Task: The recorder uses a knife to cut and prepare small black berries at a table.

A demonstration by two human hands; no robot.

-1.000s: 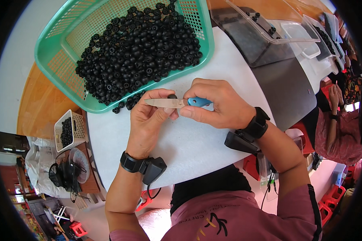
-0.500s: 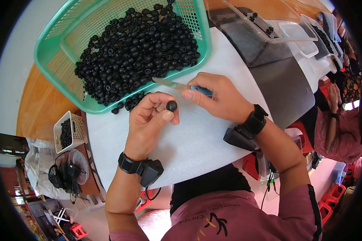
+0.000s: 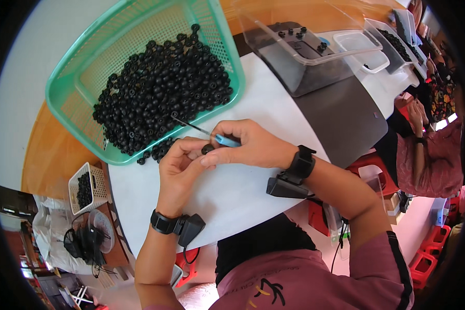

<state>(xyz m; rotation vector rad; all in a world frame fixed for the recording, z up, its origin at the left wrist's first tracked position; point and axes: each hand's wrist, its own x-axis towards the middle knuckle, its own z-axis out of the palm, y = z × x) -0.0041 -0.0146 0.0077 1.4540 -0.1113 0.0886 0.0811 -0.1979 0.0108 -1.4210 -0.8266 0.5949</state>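
My left hand [image 3: 180, 169] pinches a small black round part [image 3: 207, 149] between thumb and fingers. My right hand [image 3: 252, 145] grips a thin tool with a blue handle [image 3: 226, 140]; its metal tip points up-left toward the green basket [image 3: 67, 103]. The two hands touch each other above the white table [image 3: 232, 191]. The basket holds a heap of small black round parts [image 3: 160, 98], and a few lie on the table at its near rim, just left of my left hand. Both wrists wear black bands with small black devices.
Clear plastic bins [image 3: 305, 57] with a few black parts stand at the back right, beside a dark grey mat [image 3: 341, 124]. Another person in a red top [image 3: 429, 150] sits at the right. A small white basket [image 3: 85, 188] of black parts sits lower left.
The black part moved from open view on my left fingertips into a pinch against my right hand. The tool's tip swung up toward the basket.
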